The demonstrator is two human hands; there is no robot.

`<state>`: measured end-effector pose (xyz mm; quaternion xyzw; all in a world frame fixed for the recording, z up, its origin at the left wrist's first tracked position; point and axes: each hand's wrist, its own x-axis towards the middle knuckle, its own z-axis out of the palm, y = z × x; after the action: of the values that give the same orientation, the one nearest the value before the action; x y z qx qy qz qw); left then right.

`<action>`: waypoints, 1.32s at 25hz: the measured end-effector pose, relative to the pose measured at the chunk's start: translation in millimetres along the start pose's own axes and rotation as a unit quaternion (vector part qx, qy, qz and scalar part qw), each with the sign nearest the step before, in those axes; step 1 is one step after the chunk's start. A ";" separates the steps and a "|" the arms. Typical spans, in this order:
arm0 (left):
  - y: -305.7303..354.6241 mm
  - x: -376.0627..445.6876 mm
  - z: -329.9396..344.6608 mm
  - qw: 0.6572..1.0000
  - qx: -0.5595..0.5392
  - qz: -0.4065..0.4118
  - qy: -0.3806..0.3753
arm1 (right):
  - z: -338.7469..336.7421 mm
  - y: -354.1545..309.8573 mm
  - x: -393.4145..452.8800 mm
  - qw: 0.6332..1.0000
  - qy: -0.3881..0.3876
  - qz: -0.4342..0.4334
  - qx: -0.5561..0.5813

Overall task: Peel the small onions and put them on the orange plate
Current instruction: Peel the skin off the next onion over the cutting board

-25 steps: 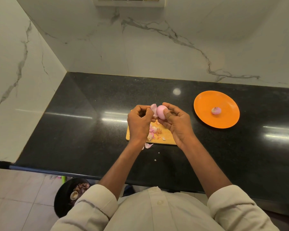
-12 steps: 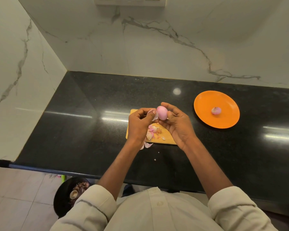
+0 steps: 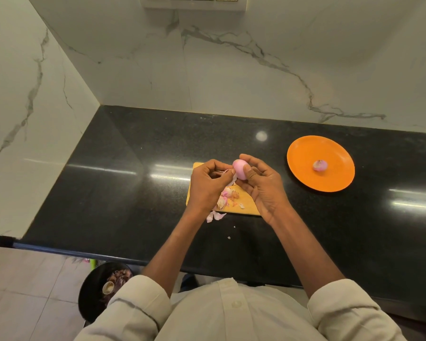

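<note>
While the right hand (image 3: 261,185) holds the pink onion (image 3: 240,168) in a grip of curled fingers and thumb, above the far edge of the wooden board (image 3: 246,207), the left hand (image 3: 209,183) pinches a strip of skin (image 3: 229,171) hanging off the onion's left side. Loose peels (image 3: 228,196) lie on the board below. To the right on the black table (image 3: 133,193), well apart, the orange plate (image 3: 305,153) carries one peeled onion (image 3: 319,165).

At frame centre, the right hand (image 3: 261,185) holds a pink onion (image 3: 240,169) while the left hand (image 3: 208,184) pinches a strip of skin (image 3: 228,171) off it, above a board (image 3: 247,207) littered with peels (image 3: 228,196). At right, an orange plate (image 3: 303,153) on the black counter (image 3: 133,180) carries one peeled onion (image 3: 320,165).
</note>
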<state>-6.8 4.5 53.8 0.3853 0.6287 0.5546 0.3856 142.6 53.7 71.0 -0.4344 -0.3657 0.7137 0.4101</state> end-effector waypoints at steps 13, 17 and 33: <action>-17.2 -4.8 5.9 0.991 -0.068 -0.108 0.046 | 0.3 14.4 3.9 0.975 -0.031 0.109 0.192; -21.1 -6.5 3.2 0.980 -0.127 -0.153 0.024 | -7.8 27.8 1.9 0.955 0.000 0.151 0.255; -12.9 -13.2 16.2 0.998 0.055 -0.009 0.017 | -2.5 20.6 4.6 0.992 0.084 0.064 0.065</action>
<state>12.6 -2.1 40.3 0.3909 0.6680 0.5222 0.3583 138.1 50.1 50.6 -0.4881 -0.2539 0.7216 0.4202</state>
